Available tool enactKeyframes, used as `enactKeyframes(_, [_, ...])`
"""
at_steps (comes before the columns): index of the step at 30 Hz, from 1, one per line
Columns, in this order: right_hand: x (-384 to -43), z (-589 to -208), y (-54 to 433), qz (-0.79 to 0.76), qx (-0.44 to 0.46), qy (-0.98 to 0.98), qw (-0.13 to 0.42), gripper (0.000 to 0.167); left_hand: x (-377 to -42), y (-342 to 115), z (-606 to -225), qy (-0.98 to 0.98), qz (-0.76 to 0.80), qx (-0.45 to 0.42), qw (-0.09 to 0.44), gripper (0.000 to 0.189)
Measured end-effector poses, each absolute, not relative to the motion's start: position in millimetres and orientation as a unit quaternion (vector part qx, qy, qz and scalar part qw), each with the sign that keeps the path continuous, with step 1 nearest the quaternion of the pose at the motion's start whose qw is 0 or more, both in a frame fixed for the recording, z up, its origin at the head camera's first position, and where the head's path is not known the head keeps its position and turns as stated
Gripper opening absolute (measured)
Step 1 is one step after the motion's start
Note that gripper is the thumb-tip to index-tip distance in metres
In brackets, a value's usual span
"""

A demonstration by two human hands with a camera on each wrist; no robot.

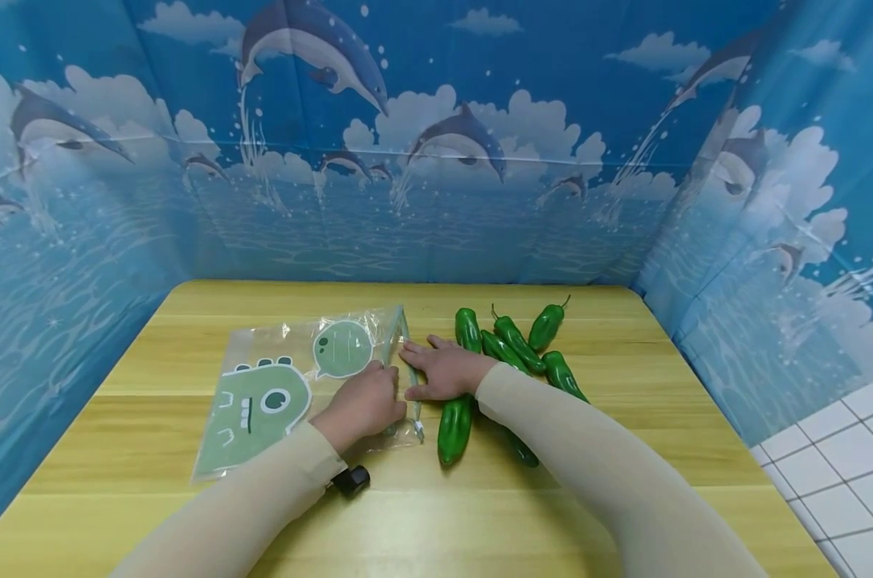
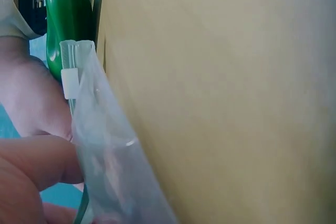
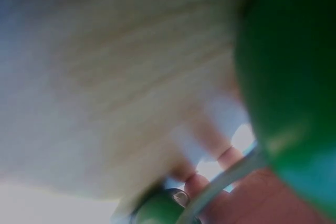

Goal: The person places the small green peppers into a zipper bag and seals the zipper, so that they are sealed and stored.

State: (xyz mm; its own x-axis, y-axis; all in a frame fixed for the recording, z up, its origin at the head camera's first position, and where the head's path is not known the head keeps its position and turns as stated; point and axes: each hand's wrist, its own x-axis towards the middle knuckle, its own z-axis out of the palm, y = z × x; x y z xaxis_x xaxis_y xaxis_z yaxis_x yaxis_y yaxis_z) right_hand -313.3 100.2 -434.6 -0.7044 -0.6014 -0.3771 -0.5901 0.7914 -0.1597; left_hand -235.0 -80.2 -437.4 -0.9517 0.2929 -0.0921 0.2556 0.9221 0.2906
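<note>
A clear zip bag (image 1: 263, 417) printed with a green cartoon dinosaur lies flat on the left of the table, its mouth toward the right. My left hand (image 1: 366, 405) grips the bag near that mouth, fingers curled. In the left wrist view, the white slider (image 2: 70, 83) sits at the corner of the bag's zip edge. My right hand (image 1: 446, 371) reaches across with its fingers spread straight at the bag's mouth; whether they press the bag or the table, I cannot tell. One green pepper (image 1: 454, 431) lies just below the right wrist, and another pepper (image 1: 468, 329) just above.
More green peppers lie to the right, one (image 1: 546, 325) with a long stem, others partly hidden under the right forearm. The wooden table (image 1: 422, 522) meets a blue dolphin-print curtain (image 1: 436, 225) at its back and sides. White tiles (image 1: 841, 449) show at the lower right.
</note>
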Motion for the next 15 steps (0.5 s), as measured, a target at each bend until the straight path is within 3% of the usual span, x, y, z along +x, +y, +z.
enactKeyframes(15, [-317, -440, 100, -0.014, -0.329, 0.921, 0.206, 0.087, -235, -92, -438, 0.975, 0.205, 0.064, 0.052, 0.107])
